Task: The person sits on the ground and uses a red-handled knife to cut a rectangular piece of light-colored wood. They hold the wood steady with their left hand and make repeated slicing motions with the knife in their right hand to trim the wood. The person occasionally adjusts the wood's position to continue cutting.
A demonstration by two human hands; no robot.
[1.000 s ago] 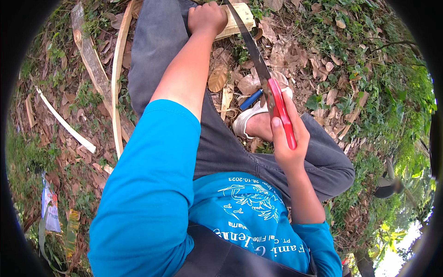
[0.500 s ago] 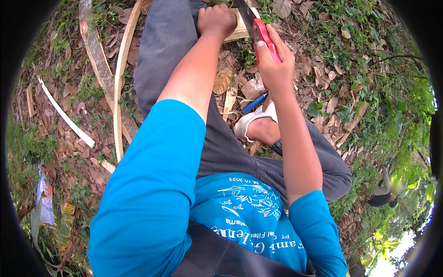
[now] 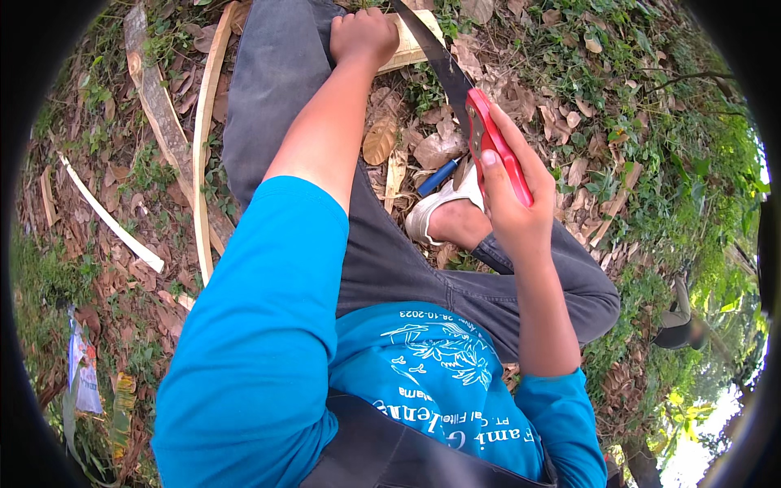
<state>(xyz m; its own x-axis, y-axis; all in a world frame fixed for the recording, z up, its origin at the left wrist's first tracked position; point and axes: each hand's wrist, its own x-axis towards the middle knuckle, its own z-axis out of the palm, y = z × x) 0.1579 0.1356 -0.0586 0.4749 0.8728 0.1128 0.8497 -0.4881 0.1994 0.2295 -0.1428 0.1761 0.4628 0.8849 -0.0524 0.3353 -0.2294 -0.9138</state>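
The right hand (image 3: 521, 203) has its fingers wrapped around the red handle of a handsaw (image 3: 451, 73), blade running toward 11 o'clock. The left hand (image 3: 364, 37) curls tight on a pale wood block (image 3: 416, 47) at 12 o'clock. A blue cylinder (image 3: 439, 176) lies at the right hand's 10 o'clock, beside a white shoe (image 3: 421, 218).

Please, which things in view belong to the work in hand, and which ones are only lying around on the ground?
Belong to the work:
red-handled saw, in the right hand
pale wood piece, by the left hand

Apparently only lying around:
long pale strip
rough length of wood
thin curved white strip
blue object near the shoe, use unclear
dry leaves
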